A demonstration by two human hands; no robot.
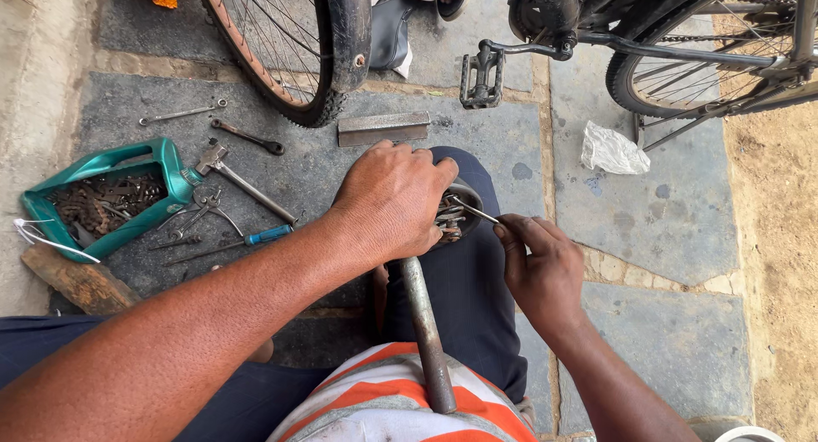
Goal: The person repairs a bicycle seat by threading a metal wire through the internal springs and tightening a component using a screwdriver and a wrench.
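Note:
My left hand (388, 199) wraps over a round metal bicycle part (452, 216) resting on my knee, with a worn metal rod (423, 331) running from it toward my lap. My right hand (537, 267) pinches a thin metal pick (474, 210), its tip pushed into the greasy inside of that part. Much of the part is hidden under my left hand.
On the stone slab to the left lie a cut-open green can of small metal pieces (106, 195), wrenches (247, 137), pliers (200, 212), a blue-handled screwdriver (256, 237) and a metal bar (383, 127). Bicycle wheel (290, 58), pedal (481, 75), crumpled plastic bag (612, 150) ahead.

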